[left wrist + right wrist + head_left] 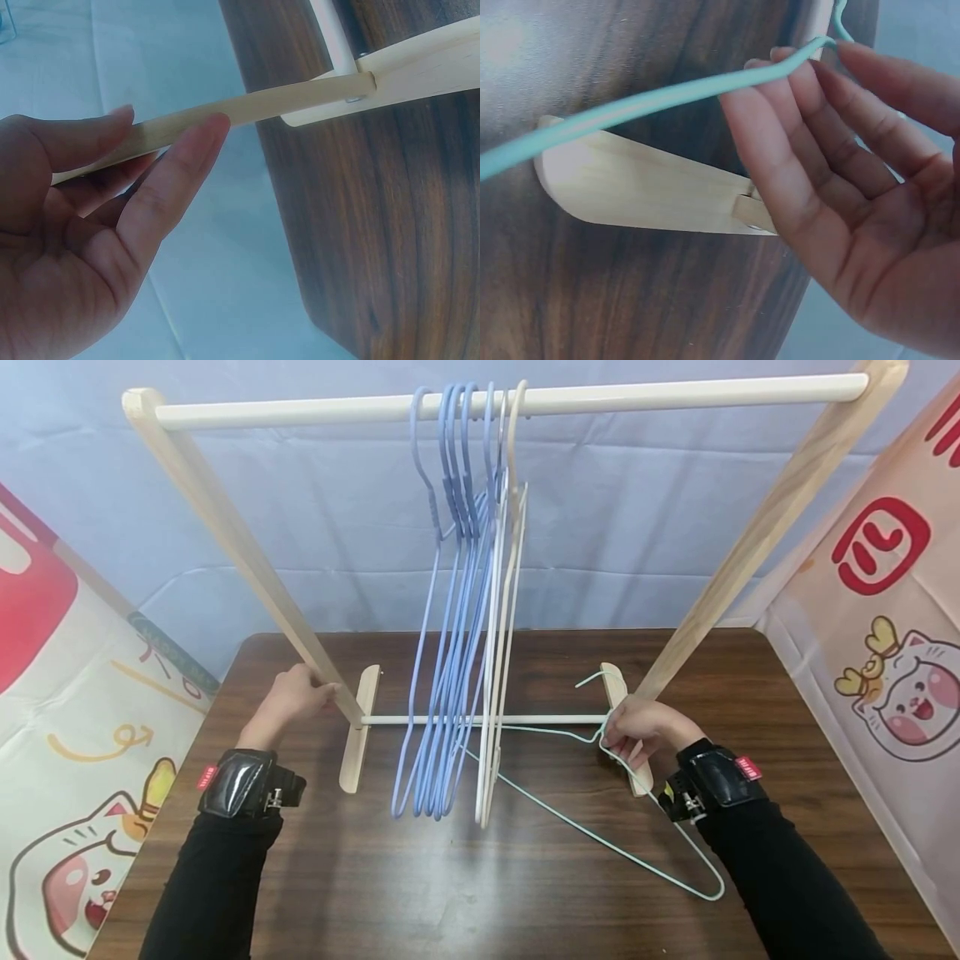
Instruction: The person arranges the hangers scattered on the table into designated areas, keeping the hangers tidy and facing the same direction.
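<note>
In the head view, my left hand [291, 703] holds the lower part of a wooden rack's left post [255, 568]. The left wrist view shows that post [289, 100] between the thumb and fingers. My right hand [648, 728] pinches a mint green wire hanger [660, 100] near its neck. The hanger slants low over the table, its hook by the right foot of the rack and its far end behind the hanging hangers. Several blue hangers [429, 702] and a few white or cream ones [491, 693] hang together from the top rail [660, 397].
The rack stands on a dark wood table [360, 877]. Its left foot [356, 752], right foot [613, 685] and lower crossbar [555, 720] are close to the hands. A pale blue cloth [600, 552] hangs behind; printed cartoon sheets flank both sides.
</note>
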### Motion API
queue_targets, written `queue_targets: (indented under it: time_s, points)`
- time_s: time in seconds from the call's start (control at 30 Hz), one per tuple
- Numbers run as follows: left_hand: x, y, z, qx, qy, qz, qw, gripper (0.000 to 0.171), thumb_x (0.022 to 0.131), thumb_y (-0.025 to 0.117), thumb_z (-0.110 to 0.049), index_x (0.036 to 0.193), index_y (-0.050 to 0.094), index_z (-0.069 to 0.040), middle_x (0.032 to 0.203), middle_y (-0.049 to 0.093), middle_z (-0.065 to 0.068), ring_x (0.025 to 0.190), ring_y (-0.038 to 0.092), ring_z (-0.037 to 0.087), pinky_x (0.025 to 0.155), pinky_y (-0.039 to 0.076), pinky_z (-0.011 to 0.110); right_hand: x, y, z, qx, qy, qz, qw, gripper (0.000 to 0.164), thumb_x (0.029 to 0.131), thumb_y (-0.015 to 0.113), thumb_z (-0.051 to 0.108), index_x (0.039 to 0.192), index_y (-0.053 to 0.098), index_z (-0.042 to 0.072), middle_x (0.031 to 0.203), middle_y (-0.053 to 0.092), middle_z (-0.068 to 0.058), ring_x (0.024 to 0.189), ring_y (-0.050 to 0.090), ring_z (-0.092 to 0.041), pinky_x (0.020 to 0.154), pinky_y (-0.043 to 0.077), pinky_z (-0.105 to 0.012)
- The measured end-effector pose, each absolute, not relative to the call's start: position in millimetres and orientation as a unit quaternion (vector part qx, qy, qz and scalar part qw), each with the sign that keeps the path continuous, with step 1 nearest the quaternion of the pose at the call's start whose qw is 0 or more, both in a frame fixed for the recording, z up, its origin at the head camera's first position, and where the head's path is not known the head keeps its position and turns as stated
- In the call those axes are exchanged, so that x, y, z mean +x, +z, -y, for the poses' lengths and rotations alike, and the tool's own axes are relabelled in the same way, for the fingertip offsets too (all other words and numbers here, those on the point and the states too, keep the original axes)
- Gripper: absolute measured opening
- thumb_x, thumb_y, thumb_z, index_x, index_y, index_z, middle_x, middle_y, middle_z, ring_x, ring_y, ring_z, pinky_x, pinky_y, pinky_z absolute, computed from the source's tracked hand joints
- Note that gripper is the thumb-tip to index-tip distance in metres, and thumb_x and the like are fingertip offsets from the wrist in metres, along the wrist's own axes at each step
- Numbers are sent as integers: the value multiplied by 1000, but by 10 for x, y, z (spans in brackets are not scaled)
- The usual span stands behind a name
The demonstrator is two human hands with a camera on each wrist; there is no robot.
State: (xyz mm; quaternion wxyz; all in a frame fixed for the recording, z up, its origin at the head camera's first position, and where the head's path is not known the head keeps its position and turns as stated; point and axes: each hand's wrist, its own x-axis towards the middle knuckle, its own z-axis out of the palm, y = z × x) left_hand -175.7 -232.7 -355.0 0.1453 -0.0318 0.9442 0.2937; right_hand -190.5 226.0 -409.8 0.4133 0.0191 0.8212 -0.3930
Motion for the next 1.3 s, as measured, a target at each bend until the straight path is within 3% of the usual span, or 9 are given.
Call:
queue_targets:
  time_s: [0.63, 1.3]
  points:
    - [-1763, -3563, 2334, -30, 285, -947, 144, 37, 93, 50, -19, 108, 56, 14, 97, 63, 26, 88, 62, 36, 79, 46, 46, -1913, -3855, -2195, -41, -397, -802, 445, 12, 82, 63, 4, 89, 66, -5, 62, 59, -7, 57, 59, -15, 52, 53, -31]
    - [-1767, -3561, 2342, -21, 280, -950, 138, 35, 92, 51, -19, 102, 58, 13, 88, 65, 22, 80, 63, 32, 71, 47, 40, -1885, -3693, -2071, -84, -401, -790, 457, 10, 76, 59, -5, 84, 65, -6, 64, 60, -12, 57, 60, -18, 49, 53, -35]
